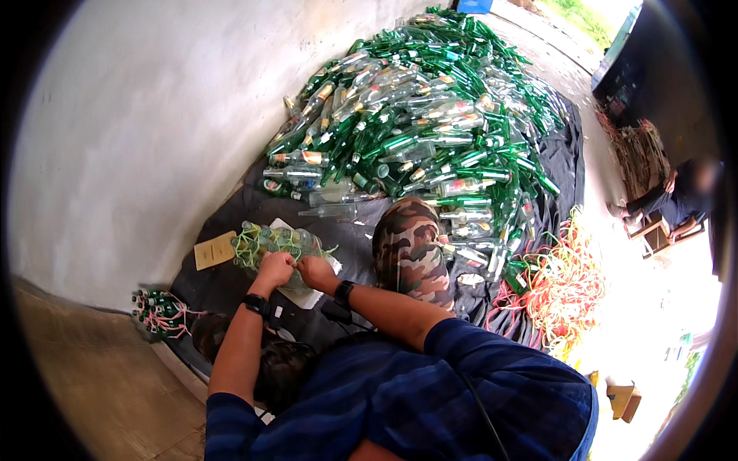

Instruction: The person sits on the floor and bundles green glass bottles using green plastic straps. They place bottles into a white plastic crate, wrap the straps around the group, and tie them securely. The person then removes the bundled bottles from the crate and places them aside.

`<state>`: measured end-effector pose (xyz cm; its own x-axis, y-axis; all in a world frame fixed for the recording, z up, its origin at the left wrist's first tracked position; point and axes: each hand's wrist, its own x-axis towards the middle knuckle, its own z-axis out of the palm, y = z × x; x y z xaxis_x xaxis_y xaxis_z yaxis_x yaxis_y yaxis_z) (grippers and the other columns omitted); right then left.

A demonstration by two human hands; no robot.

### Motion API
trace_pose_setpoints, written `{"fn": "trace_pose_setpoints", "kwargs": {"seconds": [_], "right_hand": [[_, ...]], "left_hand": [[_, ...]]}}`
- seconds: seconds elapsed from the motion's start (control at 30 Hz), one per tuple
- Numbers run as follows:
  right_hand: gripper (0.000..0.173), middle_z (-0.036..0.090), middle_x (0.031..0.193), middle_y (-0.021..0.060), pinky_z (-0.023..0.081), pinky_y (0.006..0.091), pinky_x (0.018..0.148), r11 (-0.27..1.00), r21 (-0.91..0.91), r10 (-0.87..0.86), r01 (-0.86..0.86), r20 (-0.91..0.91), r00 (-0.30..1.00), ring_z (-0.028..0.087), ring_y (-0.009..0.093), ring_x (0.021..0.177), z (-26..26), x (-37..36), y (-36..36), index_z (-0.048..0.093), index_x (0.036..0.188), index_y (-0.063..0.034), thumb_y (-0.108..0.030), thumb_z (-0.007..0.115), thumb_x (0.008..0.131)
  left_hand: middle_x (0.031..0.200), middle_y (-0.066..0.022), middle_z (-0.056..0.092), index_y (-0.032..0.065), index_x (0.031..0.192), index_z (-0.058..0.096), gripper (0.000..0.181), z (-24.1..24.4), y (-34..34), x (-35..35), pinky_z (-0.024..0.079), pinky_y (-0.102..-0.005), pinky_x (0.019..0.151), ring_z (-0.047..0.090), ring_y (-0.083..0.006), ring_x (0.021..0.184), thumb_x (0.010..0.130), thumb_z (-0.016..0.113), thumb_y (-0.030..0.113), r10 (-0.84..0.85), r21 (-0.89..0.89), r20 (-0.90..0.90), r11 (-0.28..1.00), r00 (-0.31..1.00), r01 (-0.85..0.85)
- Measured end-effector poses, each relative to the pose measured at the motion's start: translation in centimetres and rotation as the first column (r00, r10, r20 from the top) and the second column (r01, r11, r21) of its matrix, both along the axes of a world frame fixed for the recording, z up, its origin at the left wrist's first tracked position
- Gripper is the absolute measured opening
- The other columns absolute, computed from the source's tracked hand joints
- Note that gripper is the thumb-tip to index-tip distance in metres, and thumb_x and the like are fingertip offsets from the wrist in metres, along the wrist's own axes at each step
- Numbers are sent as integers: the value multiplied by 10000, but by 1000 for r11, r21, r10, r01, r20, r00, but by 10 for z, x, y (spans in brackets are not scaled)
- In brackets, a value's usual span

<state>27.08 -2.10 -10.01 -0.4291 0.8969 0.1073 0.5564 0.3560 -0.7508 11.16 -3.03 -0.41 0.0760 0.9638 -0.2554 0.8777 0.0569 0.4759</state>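
Observation:
A bundle of clear glass bottles stands before me, laced around the necks with light green plastic strap. My left hand is at the bundle's near side, its fingers pinched on the strap. Close beside it, my right hand also has its fingertips closed on the strap. The strap between the fingers is mostly hidden by the hands. Under the bundle lies a white slab, with parts of it showing at the edges. A tan card with writing touches or nearly touches the bundle's left side.
A large heap of green and clear glass bottles covers the black sheet ahead. Green bottles tied with pink strap stand by the wall. Tangled red and green strap lies right. A person sits far right.

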Motion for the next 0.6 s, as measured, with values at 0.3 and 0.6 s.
{"fn": "trace_pose_setpoints", "kwargs": {"seconds": [0.3, 0.6], "right_hand": [[311, 686, 834, 226, 547, 548, 742, 994, 61, 86, -92, 102, 991, 686, 441, 803, -8, -4, 11, 710, 863, -6, -252, 539, 946], [270, 683, 858, 206, 550, 519, 753, 969, 114, 207, -218, 101, 973, 688, 412, 813, 0, 7, 21, 671, 820, -32, -233, 526, 927]], "left_hand": [[901, -62, 690, 217, 901, 797, 195, 55, -15, 10, 510, -493, 852, 674, -351, 923, 831, 616, 237, -296, 225, -486, 867, 822, 445], [852, -89, 715, 143, 802, 721, 141, 37, -1, 5, 545, -469, 652, 715, -306, 787, 814, 620, 239, -320, 163, -573, 857, 754, 488]]}}
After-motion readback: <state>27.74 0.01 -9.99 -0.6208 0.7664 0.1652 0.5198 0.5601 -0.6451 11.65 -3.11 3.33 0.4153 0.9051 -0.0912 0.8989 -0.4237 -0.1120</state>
